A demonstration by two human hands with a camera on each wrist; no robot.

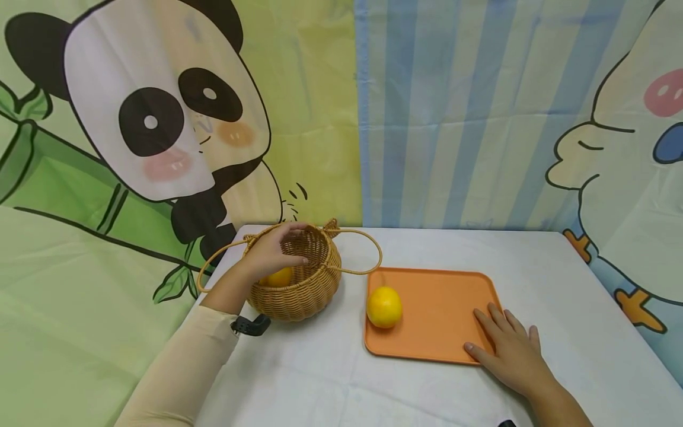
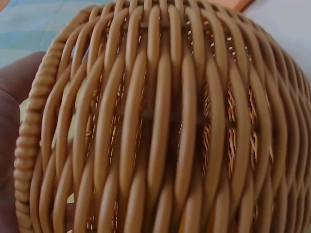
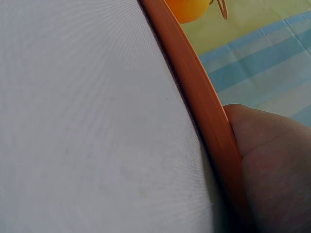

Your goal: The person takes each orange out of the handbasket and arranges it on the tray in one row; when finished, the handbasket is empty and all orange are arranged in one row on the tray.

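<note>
A round wicker basket (image 1: 296, 302) stands on the left side of the table, tilted opening showing, with an orange (image 1: 278, 277) inside. My left hand (image 1: 271, 252) reaches over its mouth, thumb apart from the fingers, and I see nothing in its grasp. In the left wrist view the woven wall (image 2: 160, 121) fills most of the picture, with part of the hand (image 2: 14, 97) beyond the rim. A second orange (image 1: 384, 307) sits on the left part of an orange tray (image 1: 432, 320). My right hand (image 1: 509, 350) rests on the tray's right edge, fingers extended.
Two loop handles of the basket hang outward, the right handle (image 1: 368, 271) reaching close to the tray's top left corner. The table (image 1: 299, 373) has a white cover. Behind it hangs a printed curtain (image 1: 459, 118) with a panda and stripes.
</note>
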